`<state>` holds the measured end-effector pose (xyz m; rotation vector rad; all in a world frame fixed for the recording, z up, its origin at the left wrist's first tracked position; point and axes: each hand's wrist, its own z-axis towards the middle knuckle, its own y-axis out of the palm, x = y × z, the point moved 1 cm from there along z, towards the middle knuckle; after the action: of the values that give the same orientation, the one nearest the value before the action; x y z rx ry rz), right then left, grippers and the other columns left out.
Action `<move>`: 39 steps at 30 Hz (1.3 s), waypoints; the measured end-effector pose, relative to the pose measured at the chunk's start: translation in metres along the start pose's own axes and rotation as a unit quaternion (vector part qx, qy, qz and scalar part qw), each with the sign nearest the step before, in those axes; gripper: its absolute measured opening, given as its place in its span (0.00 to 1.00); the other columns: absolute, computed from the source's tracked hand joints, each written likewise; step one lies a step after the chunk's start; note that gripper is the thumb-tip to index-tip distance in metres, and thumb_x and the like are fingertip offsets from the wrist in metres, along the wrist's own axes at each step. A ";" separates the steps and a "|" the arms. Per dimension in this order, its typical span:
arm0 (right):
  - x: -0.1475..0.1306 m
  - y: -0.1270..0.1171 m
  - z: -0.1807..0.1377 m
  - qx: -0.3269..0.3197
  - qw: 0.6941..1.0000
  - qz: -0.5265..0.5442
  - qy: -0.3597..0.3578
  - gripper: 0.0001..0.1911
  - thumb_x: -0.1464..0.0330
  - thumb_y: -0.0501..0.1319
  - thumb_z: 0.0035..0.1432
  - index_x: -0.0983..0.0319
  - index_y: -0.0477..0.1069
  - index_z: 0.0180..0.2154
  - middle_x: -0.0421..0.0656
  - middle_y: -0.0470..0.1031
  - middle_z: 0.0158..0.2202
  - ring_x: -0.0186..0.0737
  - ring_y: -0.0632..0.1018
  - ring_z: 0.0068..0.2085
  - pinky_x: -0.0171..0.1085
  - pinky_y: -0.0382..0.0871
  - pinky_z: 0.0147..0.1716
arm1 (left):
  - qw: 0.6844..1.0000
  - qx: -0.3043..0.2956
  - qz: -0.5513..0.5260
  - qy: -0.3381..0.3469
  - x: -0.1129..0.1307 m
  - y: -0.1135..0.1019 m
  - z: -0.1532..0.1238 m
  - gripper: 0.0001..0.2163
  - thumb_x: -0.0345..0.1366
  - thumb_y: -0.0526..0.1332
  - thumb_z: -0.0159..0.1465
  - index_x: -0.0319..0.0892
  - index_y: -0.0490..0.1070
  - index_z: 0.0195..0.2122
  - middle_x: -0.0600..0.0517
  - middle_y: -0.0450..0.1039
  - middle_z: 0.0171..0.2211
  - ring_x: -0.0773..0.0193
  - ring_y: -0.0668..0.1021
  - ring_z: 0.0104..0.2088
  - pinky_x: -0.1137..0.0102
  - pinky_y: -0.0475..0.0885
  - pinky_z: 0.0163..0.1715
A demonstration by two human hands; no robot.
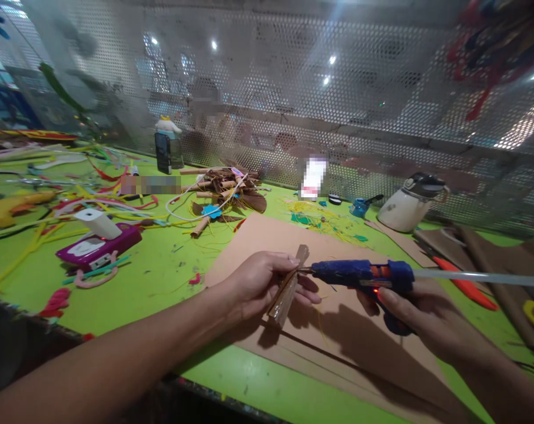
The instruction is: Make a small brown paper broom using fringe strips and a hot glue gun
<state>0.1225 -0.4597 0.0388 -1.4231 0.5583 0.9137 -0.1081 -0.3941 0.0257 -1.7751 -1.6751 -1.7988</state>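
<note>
Steadying the brown paper strip (287, 294) just below centre frame, the left hand (260, 278) pinches it; the right hand (419, 309), wrapped around the blue hot-glue gun (346, 274), should draw its nozzle (305, 270) evenly along.

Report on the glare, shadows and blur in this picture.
Head view: light spots across the perforated screen, which looks hazy; shine on the folded brown strip in the left hand; also in the head view, dark shadows on the brown sheet near the glue gun; one bright patch pixelated.
</note>
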 end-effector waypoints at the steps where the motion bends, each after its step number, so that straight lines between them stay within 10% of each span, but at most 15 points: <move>1: 0.000 0.000 0.000 0.007 1.000 -0.001 0.004 0.24 0.50 0.54 0.59 0.63 0.71 0.25 0.41 0.66 0.22 0.34 0.65 0.22 0.32 0.58 0.19 | 1.000 -0.001 0.000 0.001 0.000 0.000 0.000 0.11 0.26 0.49 0.62 0.27 0.69 0.31 0.37 0.75 0.25 0.57 0.80 0.25 0.68 0.76 0.28; 18: -0.007 -0.002 0.002 0.045 0.998 -0.016 -0.030 0.22 0.53 0.54 0.59 0.62 0.71 0.24 0.39 0.64 0.19 0.33 0.64 0.21 0.32 0.57 0.18 | 1.000 0.018 0.012 -0.013 0.002 0.000 -0.001 0.12 0.27 0.48 0.63 0.29 0.70 0.29 0.38 0.75 0.25 0.58 0.80 0.25 0.70 0.75 0.27; 29: 0.063 -0.027 0.047 0.247 0.943 -0.225 -0.002 0.21 0.53 0.54 0.58 0.64 0.73 0.34 0.47 0.75 0.28 0.45 0.75 0.30 0.40 0.67 0.28 | 0.998 0.043 0.047 0.025 -0.003 -0.009 0.004 0.08 0.28 0.52 0.63 0.31 0.68 0.31 0.39 0.76 0.27 0.58 0.81 0.28 0.70 0.75 0.29; 39: 0.078 -0.021 0.052 0.098 0.958 -0.259 -0.067 0.21 0.68 0.62 0.47 0.63 0.73 0.46 0.51 0.75 0.46 0.52 0.75 0.47 0.47 0.68 0.47 | 0.997 0.062 -0.001 0.035 -0.002 -0.015 0.010 0.10 0.29 0.51 0.63 0.30 0.69 0.29 0.37 0.76 0.28 0.61 0.80 0.29 0.69 0.75 0.35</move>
<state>0.1736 -0.3911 -0.0062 -1.2308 0.1488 0.5119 -0.1122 -0.3823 0.0128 -1.6411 -1.7204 -1.6973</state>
